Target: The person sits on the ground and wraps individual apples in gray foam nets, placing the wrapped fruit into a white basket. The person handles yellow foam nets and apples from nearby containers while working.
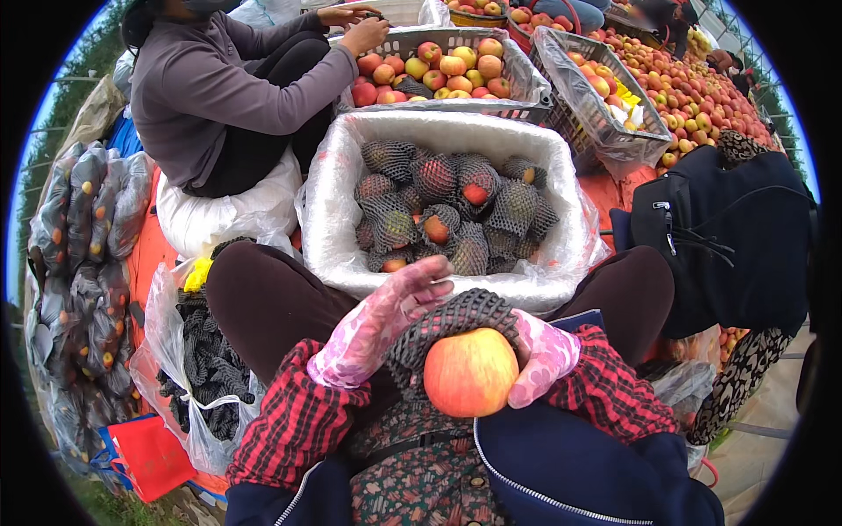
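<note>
A red-and-yellow apple (pixel 470 373) sits before my chest, gripped by my right hand (pixel 547 356) in a pink patterned glove. Behind and to the left of the apple, a dark grey foam net sleeve (pixel 460 319) bunches up, leaving the apple's near side bare. My left hand (pixel 378 322), gloved alike, is raised beside the net with straightened fingers and its palm towards it; whether it touches the net is unclear. Just beyond my hands stands a crate lined with white padding and clear plastic (pixel 335 191), with several net-wrapped apples (pixel 434 177) inside.
At my left, a plastic bag (pixel 161 309) holds many dark foam nets (pixel 207 361). Bagged apples (pixel 85 283) lie farther left, near a red bag (pixel 151 457). A seated person (pixel 217 98) works by a crate of bare apples (pixel 447 72). A big apple heap (pixel 691 92) spreads far right, behind another person's dark clothing (pixel 717 223).
</note>
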Available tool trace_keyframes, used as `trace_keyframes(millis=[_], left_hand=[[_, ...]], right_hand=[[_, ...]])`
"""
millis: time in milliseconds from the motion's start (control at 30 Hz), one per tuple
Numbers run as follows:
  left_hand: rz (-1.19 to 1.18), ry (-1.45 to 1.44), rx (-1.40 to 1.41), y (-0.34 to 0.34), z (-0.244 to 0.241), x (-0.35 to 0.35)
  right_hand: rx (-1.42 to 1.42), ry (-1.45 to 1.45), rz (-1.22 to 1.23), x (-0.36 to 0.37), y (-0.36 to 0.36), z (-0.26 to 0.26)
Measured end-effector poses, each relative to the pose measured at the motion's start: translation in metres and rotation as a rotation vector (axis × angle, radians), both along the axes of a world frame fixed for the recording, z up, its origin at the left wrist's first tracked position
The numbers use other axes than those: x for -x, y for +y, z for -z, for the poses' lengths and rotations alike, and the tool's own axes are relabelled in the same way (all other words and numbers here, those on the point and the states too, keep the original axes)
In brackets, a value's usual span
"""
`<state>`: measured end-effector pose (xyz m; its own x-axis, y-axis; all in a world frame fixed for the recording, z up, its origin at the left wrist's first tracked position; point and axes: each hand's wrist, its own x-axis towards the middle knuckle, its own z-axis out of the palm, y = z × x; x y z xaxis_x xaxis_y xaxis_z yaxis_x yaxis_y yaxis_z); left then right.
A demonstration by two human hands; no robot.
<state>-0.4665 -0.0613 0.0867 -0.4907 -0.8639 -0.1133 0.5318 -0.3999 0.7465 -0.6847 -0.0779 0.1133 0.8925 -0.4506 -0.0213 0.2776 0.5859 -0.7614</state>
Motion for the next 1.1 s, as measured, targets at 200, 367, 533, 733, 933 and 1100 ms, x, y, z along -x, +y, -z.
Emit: trace_keyframes(millis=[200, 367, 533, 733, 933, 1100], left_hand=[[0.463, 0.16, -0.177, 0.007, -0.002, -0.01], [-0.029, -0.015, -0.306, -0.004, -0.025, -0.012], [-0.131, -0.71, 0.582, -0.017, 0.0, 0.011], [-0.781, -0.887, 0.788, -0.022, -0.02, -0.099], [-0.948, -1.659, -0.277, 0.044, 0.1, -0.345], [-0.707, -1.815, -0.477, 0.03, 0.155, -0.369]], right_hand=[[0.007, -0.014, -0.089, -0.008, -0.011, -0.018], [0.069, 0.119, 0.016, 0.0, -0.033, -0.008], [0.444, 0.498, 0.631, -0.031, -0.101, 0.033], [0.97, 1.206, 0.641, 0.025, -0.262, 0.156], [0.974, 0.943, 0.586, 0.025, -0.252, 0.152], [1.091, 0.963, 0.607, 0.009, -0.204, 0.074]])
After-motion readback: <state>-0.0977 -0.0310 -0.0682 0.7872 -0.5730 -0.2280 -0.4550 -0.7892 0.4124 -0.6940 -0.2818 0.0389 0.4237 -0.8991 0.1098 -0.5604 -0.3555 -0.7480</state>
